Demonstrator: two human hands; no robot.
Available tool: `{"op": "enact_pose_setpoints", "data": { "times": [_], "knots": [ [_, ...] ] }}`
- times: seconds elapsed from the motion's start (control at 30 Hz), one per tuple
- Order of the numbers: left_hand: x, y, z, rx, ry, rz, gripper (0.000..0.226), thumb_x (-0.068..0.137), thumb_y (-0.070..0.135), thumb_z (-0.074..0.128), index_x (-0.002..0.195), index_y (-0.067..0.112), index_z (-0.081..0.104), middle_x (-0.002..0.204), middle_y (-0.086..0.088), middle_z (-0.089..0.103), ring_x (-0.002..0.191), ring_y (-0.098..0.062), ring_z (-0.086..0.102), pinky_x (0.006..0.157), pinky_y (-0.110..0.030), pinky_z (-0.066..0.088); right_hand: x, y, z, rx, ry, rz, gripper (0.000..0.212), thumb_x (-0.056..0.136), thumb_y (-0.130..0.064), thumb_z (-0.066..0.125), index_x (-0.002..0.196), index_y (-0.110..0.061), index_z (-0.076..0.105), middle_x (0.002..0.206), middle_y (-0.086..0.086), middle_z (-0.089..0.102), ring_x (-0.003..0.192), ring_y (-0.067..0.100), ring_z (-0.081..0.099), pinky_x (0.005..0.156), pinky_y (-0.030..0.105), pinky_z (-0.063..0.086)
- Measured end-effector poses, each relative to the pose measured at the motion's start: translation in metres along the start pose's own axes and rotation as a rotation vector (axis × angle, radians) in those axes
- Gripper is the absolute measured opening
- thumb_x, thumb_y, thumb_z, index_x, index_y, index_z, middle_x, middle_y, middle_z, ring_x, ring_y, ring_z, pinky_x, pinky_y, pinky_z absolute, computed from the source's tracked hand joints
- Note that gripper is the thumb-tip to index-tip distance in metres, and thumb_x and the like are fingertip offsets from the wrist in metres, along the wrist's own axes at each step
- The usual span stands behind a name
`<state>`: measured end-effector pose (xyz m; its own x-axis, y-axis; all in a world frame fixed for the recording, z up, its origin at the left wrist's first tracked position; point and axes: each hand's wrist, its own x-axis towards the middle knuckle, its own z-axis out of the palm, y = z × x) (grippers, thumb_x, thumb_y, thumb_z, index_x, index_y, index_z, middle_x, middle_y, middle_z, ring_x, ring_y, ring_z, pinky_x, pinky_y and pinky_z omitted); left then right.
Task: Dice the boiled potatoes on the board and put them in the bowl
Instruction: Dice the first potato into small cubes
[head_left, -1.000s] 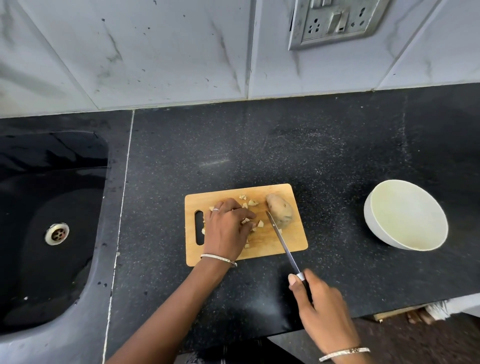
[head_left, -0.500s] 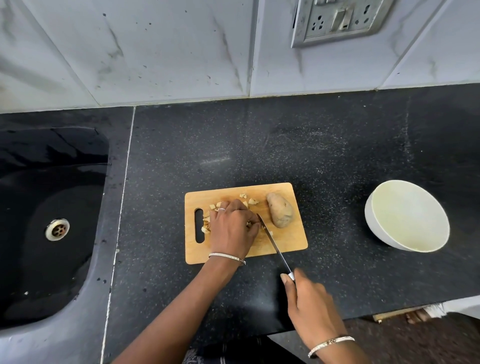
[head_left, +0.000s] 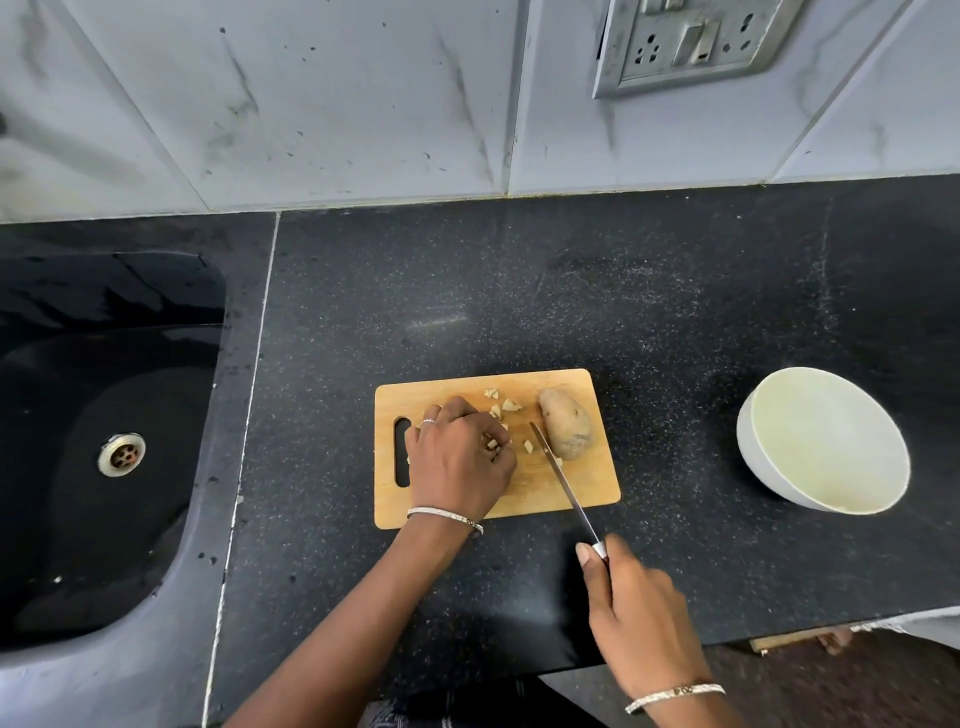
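A wooden cutting board (head_left: 571, 483) lies on the black counter. A whole brown potato (head_left: 565, 431) rests at its right end, with several small diced pieces (head_left: 506, 406) scattered beside it. My left hand (head_left: 460, 460) is curled over the board's middle, gathering diced pieces under its fingers; one piece shows between them. My right hand (head_left: 631, 597) grips the handle of a knife (head_left: 563, 480), whose blade lies slanted across the board just left of the potato. A white bowl (head_left: 823, 441) stands empty to the right.
A black sink (head_left: 98, 457) with a metal drain lies to the left. A tiled wall with a socket plate (head_left: 685, 44) rises behind. The counter's front edge runs near my right wrist.
The knife blade swung left against my left hand, then back right beside the potato. My left hand stayed curled over the diced pieces.
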<state>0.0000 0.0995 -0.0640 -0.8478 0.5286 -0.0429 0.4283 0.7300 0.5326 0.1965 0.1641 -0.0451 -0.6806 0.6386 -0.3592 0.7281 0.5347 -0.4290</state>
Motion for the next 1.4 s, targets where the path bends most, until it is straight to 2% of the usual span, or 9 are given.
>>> {"op": "enact_pose_setpoints", "data": {
  "times": [0.1, 0.2, 0.3, 0.43, 0.53, 0.83, 0.97, 1.2, 1.4],
  "knots": [
    [0.006, -0.005, -0.007, -0.035, 0.025, -0.023, 0.005, 0.077, 0.037, 0.066, 0.079, 0.034, 0.068, 0.095, 0.011, 0.061, 0.093, -0.018, 0.053, 0.079, -0.036, 0.041, 0.002, -0.004, 0.003, -0.071, 0.001, 0.007, 0.029, 0.101, -0.049, 0.023, 0.091, -0.025, 0.037, 0.080, 0.001, 0.064, 0.083, 0.029, 0.065, 0.061, 0.038, 0.037],
    [0.018, -0.010, -0.013, -0.038, 0.036, -0.046, 0.007, 0.078, 0.041, 0.066, 0.075, 0.035, 0.065, 0.086, 0.014, 0.059, 0.089, -0.016, 0.055, 0.077, -0.038, 0.047, 0.000, -0.009, 0.008, -0.054, -0.054, -0.034, 0.029, 0.101, -0.050, 0.023, 0.093, -0.026, 0.039, 0.081, -0.001, 0.064, 0.082, 0.025, 0.065, 0.060, 0.036, 0.040],
    [0.032, -0.012, -0.012, -0.049, 0.029, -0.022, 0.001, 0.080, 0.036, 0.068, 0.080, 0.035, 0.068, 0.082, 0.015, 0.061, 0.085, -0.014, 0.057, 0.075, -0.039, 0.050, -0.002, -0.013, 0.010, -0.015, -0.058, -0.071, 0.030, 0.100, -0.052, 0.023, 0.092, -0.028, 0.039, 0.077, -0.004, 0.061, 0.077, 0.020, 0.064, 0.056, 0.033, 0.040],
    [0.045, -0.010, -0.007, -0.010, -0.049, 0.015, 0.016, 0.081, 0.036, 0.071, 0.097, 0.036, 0.072, 0.083, 0.012, 0.064, 0.090, -0.017, 0.058, 0.077, -0.038, 0.048, -0.001, -0.013, 0.006, -0.026, -0.021, -0.068, 0.030, 0.100, -0.052, 0.022, 0.090, -0.028, 0.037, 0.074, -0.005, 0.059, 0.075, 0.019, 0.064, 0.056, 0.034, 0.041],
    [0.048, -0.009, -0.006, 0.016, -0.045, 0.045, 0.014, 0.079, 0.036, 0.074, 0.094, 0.036, 0.072, 0.082, 0.012, 0.063, 0.087, -0.016, 0.057, 0.075, -0.037, 0.048, 0.002, -0.008, 0.001, -0.033, 0.009, -0.028, 0.030, 0.100, -0.053, 0.023, 0.089, -0.027, 0.036, 0.076, -0.003, 0.060, 0.081, 0.025, 0.064, 0.060, 0.037, 0.042],
    [0.045, -0.005, -0.009, 0.125, -0.073, 0.094, 0.006, 0.082, 0.038, 0.070, 0.087, 0.035, 0.072, 0.090, 0.014, 0.064, 0.095, -0.014, 0.050, 0.076, -0.032, 0.034, 0.006, -0.004, 0.000, -0.019, 0.038, -0.020, 0.032, 0.099, -0.053, 0.026, 0.085, -0.027, 0.037, 0.071, -0.004, 0.058, 0.078, 0.027, 0.064, 0.066, 0.042, 0.048],
    [0.040, -0.007, -0.005, 0.064, -0.089, 0.064, 0.003, 0.081, 0.034, 0.071, 0.080, 0.033, 0.068, 0.084, 0.016, 0.067, 0.094, -0.015, 0.052, 0.077, -0.034, 0.036, 0.006, -0.005, 0.001, -0.014, 0.040, -0.006, 0.032, 0.099, -0.054, 0.026, 0.086, -0.027, 0.039, 0.075, -0.002, 0.060, 0.081, 0.028, 0.064, 0.066, 0.041, 0.046],
    [0.027, -0.002, 0.005, 0.048, -0.070, 0.072, 0.007, 0.083, 0.040, 0.069, 0.087, 0.034, 0.071, 0.089, 0.015, 0.065, 0.095, -0.014, 0.051, 0.077, -0.033, 0.033, 0.007, -0.004, 0.004, 0.005, 0.048, 0.012, 0.033, 0.099, -0.053, 0.028, 0.086, -0.025, 0.040, 0.076, -0.001, 0.062, 0.082, 0.030, 0.064, 0.066, 0.041, 0.047],
    [0.025, -0.007, 0.004, 0.061, -0.054, 0.094, 0.013, 0.085, 0.036, 0.067, 0.097, 0.038, 0.068, 0.090, 0.017, 0.065, 0.097, -0.013, 0.052, 0.078, -0.035, 0.033, 0.006, -0.010, 0.007, 0.029, 0.025, -0.002, 0.031, 0.100, -0.051, 0.029, 0.085, -0.026, 0.039, 0.076, -0.002, 0.062, 0.081, 0.029, 0.064, 0.066, 0.042, 0.047]
  ]
}}
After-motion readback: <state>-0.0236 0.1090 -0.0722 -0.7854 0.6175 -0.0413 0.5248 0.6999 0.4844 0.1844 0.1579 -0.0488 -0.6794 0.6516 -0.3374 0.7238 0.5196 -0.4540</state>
